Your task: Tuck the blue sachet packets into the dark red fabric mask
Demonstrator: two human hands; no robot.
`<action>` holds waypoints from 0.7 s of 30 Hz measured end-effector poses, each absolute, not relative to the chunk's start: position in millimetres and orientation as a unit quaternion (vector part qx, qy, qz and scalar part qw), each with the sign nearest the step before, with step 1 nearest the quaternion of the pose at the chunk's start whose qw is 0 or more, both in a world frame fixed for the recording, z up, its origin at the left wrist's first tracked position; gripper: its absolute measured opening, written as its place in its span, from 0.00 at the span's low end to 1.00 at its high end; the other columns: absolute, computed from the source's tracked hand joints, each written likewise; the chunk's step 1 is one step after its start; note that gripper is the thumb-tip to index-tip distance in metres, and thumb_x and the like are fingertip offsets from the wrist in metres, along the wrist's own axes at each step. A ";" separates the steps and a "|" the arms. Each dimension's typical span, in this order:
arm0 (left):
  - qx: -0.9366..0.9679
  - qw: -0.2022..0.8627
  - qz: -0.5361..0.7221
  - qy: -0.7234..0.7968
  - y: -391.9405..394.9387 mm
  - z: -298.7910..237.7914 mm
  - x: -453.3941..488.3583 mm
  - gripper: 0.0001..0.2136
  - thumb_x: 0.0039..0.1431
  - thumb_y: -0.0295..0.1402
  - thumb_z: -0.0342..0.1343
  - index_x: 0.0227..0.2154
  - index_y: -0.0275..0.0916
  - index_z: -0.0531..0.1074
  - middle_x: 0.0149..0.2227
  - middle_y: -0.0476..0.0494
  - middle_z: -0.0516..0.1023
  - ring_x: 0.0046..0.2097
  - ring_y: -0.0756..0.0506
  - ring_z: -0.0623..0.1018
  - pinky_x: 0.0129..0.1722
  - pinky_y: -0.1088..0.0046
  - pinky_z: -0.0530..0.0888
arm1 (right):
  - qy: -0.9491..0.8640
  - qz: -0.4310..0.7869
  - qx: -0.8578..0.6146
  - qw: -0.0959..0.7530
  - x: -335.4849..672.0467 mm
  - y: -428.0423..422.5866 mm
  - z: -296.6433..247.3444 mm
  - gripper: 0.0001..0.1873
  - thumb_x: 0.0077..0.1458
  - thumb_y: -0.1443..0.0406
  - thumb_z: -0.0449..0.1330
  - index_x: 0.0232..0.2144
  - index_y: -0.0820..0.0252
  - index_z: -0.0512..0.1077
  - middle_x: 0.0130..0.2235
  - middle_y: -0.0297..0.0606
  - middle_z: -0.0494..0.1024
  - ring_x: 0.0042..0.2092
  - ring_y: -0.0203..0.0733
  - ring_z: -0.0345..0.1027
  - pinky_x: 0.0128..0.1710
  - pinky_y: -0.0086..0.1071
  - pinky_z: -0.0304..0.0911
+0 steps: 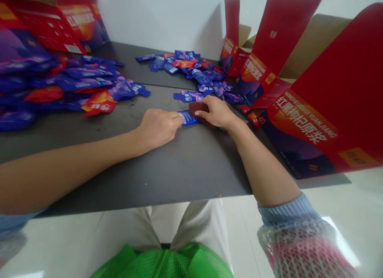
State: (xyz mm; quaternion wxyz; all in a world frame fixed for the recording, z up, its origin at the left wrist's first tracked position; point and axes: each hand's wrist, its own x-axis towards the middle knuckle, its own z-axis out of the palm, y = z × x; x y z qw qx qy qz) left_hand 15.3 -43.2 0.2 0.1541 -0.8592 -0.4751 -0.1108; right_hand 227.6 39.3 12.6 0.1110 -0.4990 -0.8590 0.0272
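Note:
A small blue sachet [189, 117] lies flat on the dark table [185, 166] between both hands. My left hand [158, 126] is closed, its fingertips pinching the sachet's left end against the table. My right hand [216, 111] is curled over a dark red pad or sponge [198, 108] that presses on the sachet's right end. More blue and purple sachets [206, 88] lie scattered just beyond my right hand.
A big heap of blue, purple and red sachets [54, 84] covers the table's left side. Open red cartons [299, 122] stand at the right, with more red boxes [60, 22] at the back left. A green mesh bag [167, 262] sits on my lap.

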 end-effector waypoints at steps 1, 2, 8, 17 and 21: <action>-0.855 0.157 -0.108 -0.482 -43.4 0.6 15.7 0.11 0.62 0.29 0.49 0.34 0.40 0.77 0.33 0.40 0.80 0.32 0.41 0.78 0.26 0.67 0.63 | -0.844 0.017 -0.524 0.113 229.6 40.5 11.5 0.15 0.58 0.57 0.60 0.44 0.58 0.74 0.51 0.47 0.76 0.52 0.56 0.67 0.49 0.50 0.62; -0.851 0.163 -0.103 -0.489 -43.8 1.1 16.3 0.11 0.62 0.30 0.48 0.36 0.39 0.77 0.33 0.39 0.81 0.32 0.40 0.78 0.26 0.67 0.63 | -0.829 0.006 -0.547 0.118 231.5 41.3 10.3 0.15 0.59 0.57 0.60 0.46 0.58 0.74 0.52 0.48 0.75 0.54 0.58 0.66 0.50 0.53 0.61; -0.850 0.163 -0.090 -0.492 -46.1 3.3 18.9 0.12 0.63 0.29 0.47 0.37 0.37 0.78 0.34 0.37 0.81 0.33 0.39 0.80 0.27 0.67 0.65 | -0.798 -0.010 -0.560 0.223 237.0 38.7 7.2 0.16 0.63 0.61 0.54 0.51 0.54 0.71 0.54 0.45 0.75 0.55 0.55 0.66 0.53 0.53 0.60; -0.850 0.148 -0.124 -0.490 -39.2 -3.8 12.2 0.13 0.63 0.31 0.49 0.41 0.37 0.79 0.37 0.36 0.83 0.36 0.36 0.82 0.31 0.64 0.70 | -0.896 0.071 -0.353 0.259 194.2 11.3 -1.1 0.21 0.66 0.56 0.50 0.56 0.55 0.70 0.54 0.43 0.76 0.56 0.51 0.67 0.55 0.44 0.61; -0.839 0.131 -0.109 -0.517 -39.8 -1.9 15.3 0.13 0.63 0.33 0.50 0.42 0.36 0.78 0.38 0.34 0.83 0.37 0.36 0.82 0.33 0.64 0.70 | -0.903 0.060 -0.369 0.213 187.1 16.3 0.6 0.20 0.65 0.55 0.51 0.55 0.53 0.71 0.56 0.39 0.76 0.56 0.49 0.67 0.52 0.41 0.61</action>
